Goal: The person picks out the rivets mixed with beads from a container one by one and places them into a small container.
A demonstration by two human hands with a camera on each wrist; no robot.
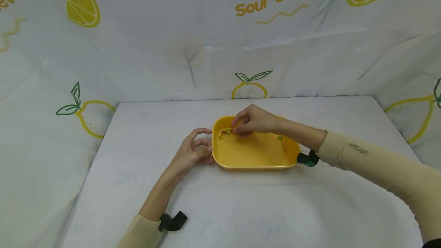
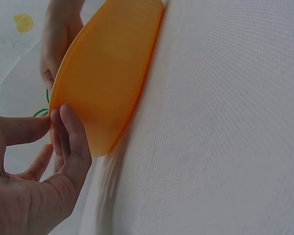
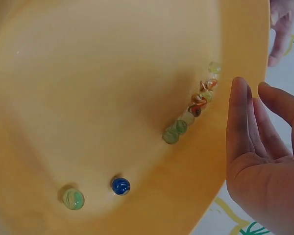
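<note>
A yellow plastic tray (image 1: 255, 156) with rounded corners stands on the white table. My left hand (image 1: 193, 150) holds it at its left end, fingertips (image 2: 73, 120) on the outside of the wall near the rim. Over the far left part reaches my right hand (image 1: 255, 121), its fingers pointing down. In the right wrist view, the right hand (image 3: 264, 156) shows thumb and fingers slightly apart, nothing visible between them. Several glass marbles (image 3: 181, 126) line up along the tray's edge close by. A blue marble (image 3: 121, 186) and a pale green marble (image 3: 72, 199) lie apart from that row.
The white table (image 1: 193, 209) extends around the tray. Behind it hangs a white cloth (image 1: 155, 49) printed with lemons and lettering. Dark wrist mounts (image 1: 172, 222) stick out from both beige sleeves (image 1: 372, 167). The right forearm crosses above the tray's far right corner.
</note>
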